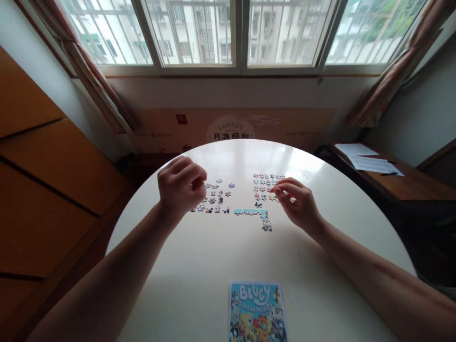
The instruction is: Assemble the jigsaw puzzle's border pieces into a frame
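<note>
My left hand (182, 184) is curled into a loose fist above the left group of loose jigsaw puzzle pieces (213, 200); anything inside it is hidden. On the other side, my right hand (298, 202) has its thumb and fingertips drawn together at the right group of puzzle pieces (261, 182), which lie in rows. Whether a piece is between those fingertips cannot be made out. Between the hands lies a joined strip of puzzle (249, 212), mostly light blue, which turns a corner downward at its right end. A single dark blue piece (258, 204) rests just above the strip.
A picture card reading "Bluey" (256, 311) lies near me on the round white table (199, 275). Paper sheets (374, 165) and pens (389, 174) are on a brown desk (420, 185) at right. Behind the table is a wall beneath barred windows.
</note>
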Demonstrator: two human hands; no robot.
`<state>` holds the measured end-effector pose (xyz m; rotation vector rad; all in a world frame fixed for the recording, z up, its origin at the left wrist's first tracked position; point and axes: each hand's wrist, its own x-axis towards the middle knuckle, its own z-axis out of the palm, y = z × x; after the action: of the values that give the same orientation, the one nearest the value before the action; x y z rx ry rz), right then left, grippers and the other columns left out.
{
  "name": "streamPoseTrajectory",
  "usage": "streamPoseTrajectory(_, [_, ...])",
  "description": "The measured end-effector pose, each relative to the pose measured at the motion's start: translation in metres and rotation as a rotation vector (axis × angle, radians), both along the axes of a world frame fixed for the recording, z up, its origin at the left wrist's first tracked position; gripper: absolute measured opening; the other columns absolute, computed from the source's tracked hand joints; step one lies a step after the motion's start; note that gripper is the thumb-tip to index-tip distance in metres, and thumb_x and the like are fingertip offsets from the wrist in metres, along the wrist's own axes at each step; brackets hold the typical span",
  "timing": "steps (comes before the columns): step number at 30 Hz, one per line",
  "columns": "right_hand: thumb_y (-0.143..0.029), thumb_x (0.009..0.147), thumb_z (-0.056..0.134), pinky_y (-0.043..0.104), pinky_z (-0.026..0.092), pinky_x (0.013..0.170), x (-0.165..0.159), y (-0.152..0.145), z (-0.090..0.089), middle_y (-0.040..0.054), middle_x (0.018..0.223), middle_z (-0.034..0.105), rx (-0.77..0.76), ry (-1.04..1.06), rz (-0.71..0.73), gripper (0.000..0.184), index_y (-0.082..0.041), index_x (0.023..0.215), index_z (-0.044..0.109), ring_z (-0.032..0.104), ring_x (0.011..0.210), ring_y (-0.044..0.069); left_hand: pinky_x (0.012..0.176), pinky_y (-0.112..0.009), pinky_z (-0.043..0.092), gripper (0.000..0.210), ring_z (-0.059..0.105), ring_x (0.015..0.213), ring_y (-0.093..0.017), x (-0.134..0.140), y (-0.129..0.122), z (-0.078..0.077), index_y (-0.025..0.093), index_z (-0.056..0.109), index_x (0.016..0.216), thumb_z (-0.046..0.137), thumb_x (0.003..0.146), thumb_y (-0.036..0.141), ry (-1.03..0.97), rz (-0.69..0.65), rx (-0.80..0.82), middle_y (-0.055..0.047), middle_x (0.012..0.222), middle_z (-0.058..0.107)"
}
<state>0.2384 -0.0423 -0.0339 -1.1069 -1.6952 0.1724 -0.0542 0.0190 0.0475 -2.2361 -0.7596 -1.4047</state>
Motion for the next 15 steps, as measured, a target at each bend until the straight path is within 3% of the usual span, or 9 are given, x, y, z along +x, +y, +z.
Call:
streamPoseTrajectory(4, [-0.032, 0.1, 0.055, 0.028, 0.052, 0.049, 0.0, 0.001, -0.003, 0.0099, 0.091, 0.07, 0.009, -0.003, 0.005, 0.027, -0.02, 0.087, 0.075, 0.067, 0.079, 0.02, 0.059, -0.032, 0.041, 0.022, 0.05, 0.062, -0.018, -0.021, 0.024, -0.004, 0.022, 0.048, 0.058, 0.05, 0.062, 0.001, 0.047, 0.235, -0.059, 0.0, 0.059, 0.046])
streamPoseTrajectory(9, [-0.03, 0.098, 0.057, 0.028, 0.052, 0.049, -0.002, -0.001, -0.004, 0.0092, 0.088, 0.071, 0.001, -0.02, 0.017, 0.024, -0.02, 0.084, 0.074, 0.068, 0.076, 0.019, 0.053, -0.031, 0.032, 0.022, 0.05, 0.061, -0.018, -0.026, 0.035, -0.009, 0.02, 0.058, 0.063, 0.047, 0.069, 0.001, 0.278, 0.369, -0.273, -0.002, 0.066, 0.057])
streamPoseTrajectory(12, [-0.028, 0.098, 0.058, 0.028, 0.053, 0.049, -0.004, -0.002, -0.003, 0.0087, 0.087, 0.072, 0.002, -0.022, 0.023, 0.023, -0.02, 0.082, 0.073, 0.068, 0.075, 0.019, 0.052, -0.031, 0.03, 0.023, 0.051, 0.059, -0.017, -0.022, 0.033, -0.009, 0.019, 0.063, 0.064, 0.047, 0.073, 0.005, 0.405, 0.381, -0.442, -0.003, 0.069, 0.062])
streamPoseTrajectory(15, [-0.027, 0.097, 0.059, 0.026, 0.051, 0.045, -0.005, -0.002, -0.003, 0.0084, 0.084, 0.072, 0.022, -0.033, 0.017, 0.024, -0.02, 0.08, 0.073, 0.069, 0.072, 0.019, 0.057, -0.03, 0.038, 0.028, 0.06, 0.067, -0.017, -0.02, 0.03, -0.01, 0.019, 0.072, 0.073, 0.047, 0.077, 0.009, 0.575, 0.254, -0.64, -0.004, 0.082, 0.071])
